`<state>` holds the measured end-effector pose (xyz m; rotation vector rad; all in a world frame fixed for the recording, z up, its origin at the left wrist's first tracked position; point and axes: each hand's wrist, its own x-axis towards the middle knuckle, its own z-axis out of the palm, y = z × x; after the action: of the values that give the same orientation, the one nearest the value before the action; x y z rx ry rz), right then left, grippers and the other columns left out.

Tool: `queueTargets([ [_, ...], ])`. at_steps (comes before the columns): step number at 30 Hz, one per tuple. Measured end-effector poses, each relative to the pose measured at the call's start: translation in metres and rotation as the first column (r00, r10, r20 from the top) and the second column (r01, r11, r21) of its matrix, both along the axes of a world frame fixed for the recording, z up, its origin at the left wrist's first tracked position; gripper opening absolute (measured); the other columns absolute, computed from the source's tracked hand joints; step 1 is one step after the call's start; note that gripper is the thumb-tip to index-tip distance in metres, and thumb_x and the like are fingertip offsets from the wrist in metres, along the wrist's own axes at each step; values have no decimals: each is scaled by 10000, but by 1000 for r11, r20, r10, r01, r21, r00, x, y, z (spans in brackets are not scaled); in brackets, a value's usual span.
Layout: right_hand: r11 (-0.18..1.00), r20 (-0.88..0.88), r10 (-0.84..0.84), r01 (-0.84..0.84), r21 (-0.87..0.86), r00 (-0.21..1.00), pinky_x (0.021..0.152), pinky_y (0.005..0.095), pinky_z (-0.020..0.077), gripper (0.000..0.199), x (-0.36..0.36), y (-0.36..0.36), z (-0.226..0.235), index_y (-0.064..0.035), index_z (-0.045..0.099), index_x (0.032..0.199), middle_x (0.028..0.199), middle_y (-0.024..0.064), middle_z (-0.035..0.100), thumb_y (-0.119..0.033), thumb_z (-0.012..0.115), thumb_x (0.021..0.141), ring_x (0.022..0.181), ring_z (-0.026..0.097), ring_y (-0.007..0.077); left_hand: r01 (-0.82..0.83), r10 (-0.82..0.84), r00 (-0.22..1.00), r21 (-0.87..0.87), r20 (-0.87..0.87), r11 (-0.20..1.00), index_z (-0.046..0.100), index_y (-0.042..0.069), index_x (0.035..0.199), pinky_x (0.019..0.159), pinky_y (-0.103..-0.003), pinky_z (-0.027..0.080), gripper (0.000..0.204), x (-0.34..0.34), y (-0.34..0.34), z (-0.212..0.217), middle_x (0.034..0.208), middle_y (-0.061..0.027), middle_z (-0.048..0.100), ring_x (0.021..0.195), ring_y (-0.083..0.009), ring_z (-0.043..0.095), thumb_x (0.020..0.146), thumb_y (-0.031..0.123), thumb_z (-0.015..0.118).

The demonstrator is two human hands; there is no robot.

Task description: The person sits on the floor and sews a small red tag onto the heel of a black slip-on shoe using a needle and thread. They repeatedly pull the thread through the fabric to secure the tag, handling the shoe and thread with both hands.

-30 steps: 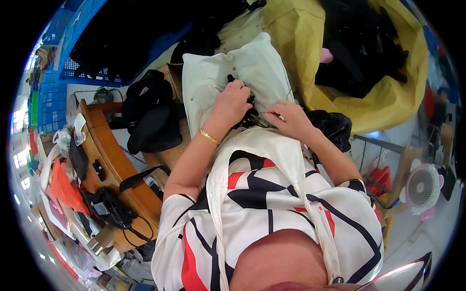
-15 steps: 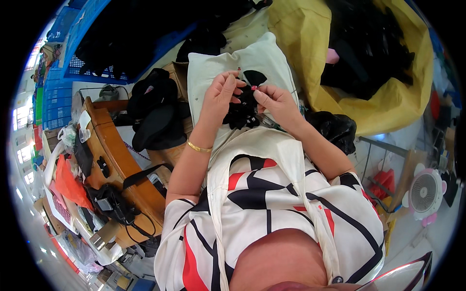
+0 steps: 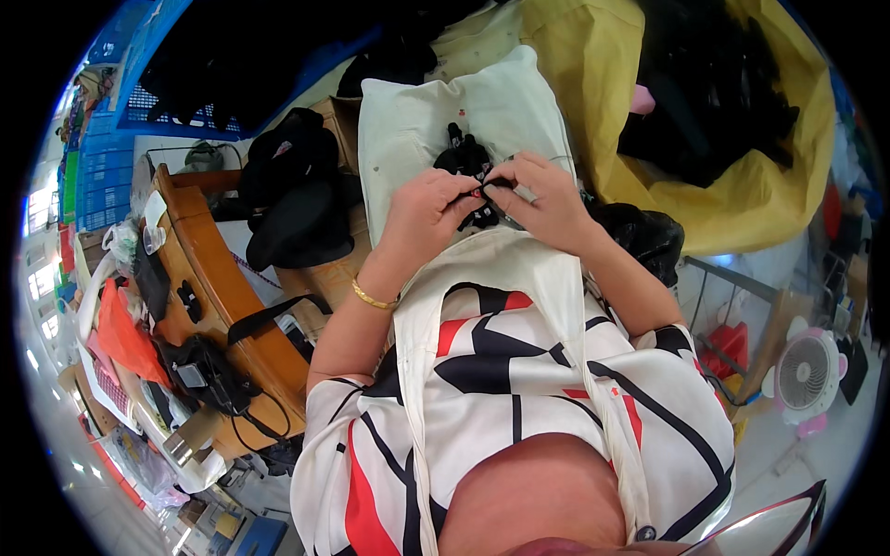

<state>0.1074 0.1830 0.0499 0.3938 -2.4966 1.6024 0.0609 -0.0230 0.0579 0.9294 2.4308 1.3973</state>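
My left hand [image 3: 426, 211] and my right hand [image 3: 545, 206] meet over a white cushion [image 3: 399, 120] on my lap. Both pinch a small black piece with a red spot [image 3: 476, 194] between thumb and fingertips; its kind is too small to make out. Right behind and beneath the fingertips, several black pieces [image 3: 461, 153] lie bunched on the cushion, partly hidden by my hands. A tiny red bit [image 3: 461, 112] rests higher up on the cushion.
A yellow sack [image 3: 593, 120] full of black items opens at the far right. Far left stands a blue crate [image 3: 139, 130] with more black goods. A wooden table [image 3: 209, 278] is on the left, a black bag [image 3: 649, 241] by my right arm, a fan [image 3: 807, 371] farther right.
My hands have come together and slightly down. The left hand, earlier raised with fingers loosely curled, now pinches beside the right. The fan-shaped black flap no longer stands out beyond the fingers.
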Motion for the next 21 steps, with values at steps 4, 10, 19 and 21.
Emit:
queueTargets([
  [4,992,-16,-64,62,-111,998,659,306,474,145,16,-10,-1,-51,674,990,810,75,606,-55,684,846,744,593,210,-50,29,986,125,163,991,718,33,994,659,-263,454,177,6,-8,0,816,-49,662,723,-131,577,827,77,751],
  [10,905,291,65,67,-421,954,782,242,503,175,21,10,-5,21,603,1116,921,45,659,-32,571,953,877,643,104,36,-38,998,36,58,999,719,58,987,682,-274,460,215,9,-18,0,842,-60,668,750,-176,596,778,64,767],
  [19,933,485,358,-321,-159,798,655,236,496,121,13,27,28,-39,689,1015,797,36,687,-49,624,913,683,628,97,211,-209,949,-18,-235,977,721,84,953,805,-343,512,288,10,-14,15,917,-33,689,961,-264,617,677,44,793],
  [21,914,387,404,-388,-122,829,668,246,503,136,12,27,26,-33,688,1023,806,62,698,-54,631,902,688,643,125,223,-220,947,-13,-233,975,722,88,950,810,-343,515,295,10,-14,15,926,-29,692,968,-266,615,667,46,798],
])
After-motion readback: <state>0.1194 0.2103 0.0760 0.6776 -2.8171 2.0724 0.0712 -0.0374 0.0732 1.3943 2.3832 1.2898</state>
